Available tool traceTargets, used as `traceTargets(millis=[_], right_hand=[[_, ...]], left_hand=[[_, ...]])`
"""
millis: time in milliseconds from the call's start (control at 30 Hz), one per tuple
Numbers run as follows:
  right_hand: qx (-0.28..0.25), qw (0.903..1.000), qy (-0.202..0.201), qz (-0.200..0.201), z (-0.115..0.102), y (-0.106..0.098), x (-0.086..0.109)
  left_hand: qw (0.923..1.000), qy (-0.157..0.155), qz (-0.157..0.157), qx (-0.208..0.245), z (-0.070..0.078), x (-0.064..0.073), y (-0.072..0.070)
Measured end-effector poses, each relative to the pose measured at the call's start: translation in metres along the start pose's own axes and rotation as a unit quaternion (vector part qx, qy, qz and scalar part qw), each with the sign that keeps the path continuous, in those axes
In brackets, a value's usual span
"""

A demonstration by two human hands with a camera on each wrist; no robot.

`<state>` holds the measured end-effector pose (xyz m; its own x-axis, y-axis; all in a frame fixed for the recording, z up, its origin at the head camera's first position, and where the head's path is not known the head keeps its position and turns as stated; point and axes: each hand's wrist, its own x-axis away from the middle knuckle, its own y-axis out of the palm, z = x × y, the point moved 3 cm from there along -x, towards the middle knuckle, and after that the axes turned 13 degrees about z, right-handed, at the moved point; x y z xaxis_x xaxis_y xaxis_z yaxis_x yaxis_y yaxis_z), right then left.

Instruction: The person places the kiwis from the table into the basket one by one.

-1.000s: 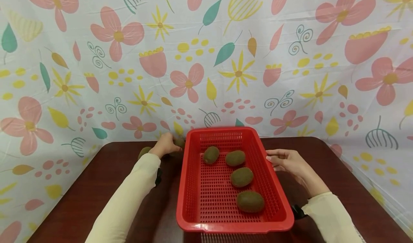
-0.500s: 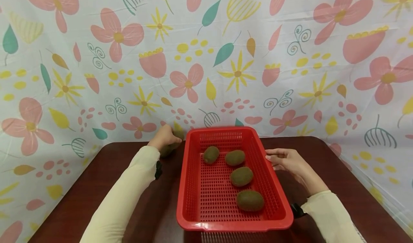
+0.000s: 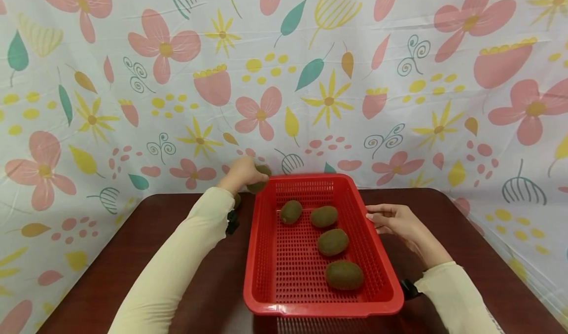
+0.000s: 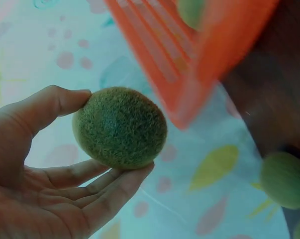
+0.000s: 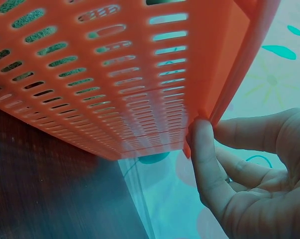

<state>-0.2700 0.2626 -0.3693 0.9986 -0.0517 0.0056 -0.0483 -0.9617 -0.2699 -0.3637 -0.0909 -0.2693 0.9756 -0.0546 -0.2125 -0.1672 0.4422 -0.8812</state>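
In the head view, my left hand (image 3: 242,172) holds a brown fuzzy kiwi (image 3: 262,180) up beside the far left corner of a red plastic basket (image 3: 319,310). The left wrist view shows this kiwi (image 4: 121,127) pinched between the thumb above and the fingertips below. My right hand (image 3: 398,225) is at the basket's right side, where thumb and fingers pinch the rim; the right wrist view has this grip (image 5: 204,124) close up. Inside the basket lie several kiwis (image 3: 333,242), mostly along its right half.
On the dark wooden table (image 3: 111,270), another kiwi (image 3: 237,201) shows partly behind my left wrist. Two kiwis (image 4: 285,180) appear at the lower right of the left wrist view. A flower-patterned cloth (image 3: 284,77) hangs right behind the table.
My left hand has lifted a kiwi from the table left of the basket and moved it up and right to the basket's far left corner. The right hand stays on the rim.
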Motion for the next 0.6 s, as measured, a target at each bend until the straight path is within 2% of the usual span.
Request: traceTargets(millis=[67, 233, 333, 467, 600], right_hand=[[-0.001, 1.0000, -0.001, -0.001, 0.001, 0.000, -0.001], [0.000, 1.0000, 0.000, -0.001, 0.002, 0.000, -0.002], [0.003, 1.0000, -0.002, -0.001, 0.002, 0.000, -0.002], [0.004, 1.0000, -0.002, -0.001, 0.001, 0.000, -0.001], [0.003, 1.0000, -0.005, -0.001, 0.001, 0.001, 0.000]], left_hand=[[1.0000, 0.007, -0.005, -0.002, 0.012, 0.002, -0.001], [0.9991, 0.024, -0.023, 0.027, 0.040, 0.004, 0.003], [0.9983, 0.028, -0.038, 0.033, 0.055, 0.005, 0.009], [0.9972, 0.043, -0.061, 0.009, 0.073, 0.008, 0.020], [0.9951, 0.040, -0.091, 0.008, 0.084, 0.013, 0.036]])
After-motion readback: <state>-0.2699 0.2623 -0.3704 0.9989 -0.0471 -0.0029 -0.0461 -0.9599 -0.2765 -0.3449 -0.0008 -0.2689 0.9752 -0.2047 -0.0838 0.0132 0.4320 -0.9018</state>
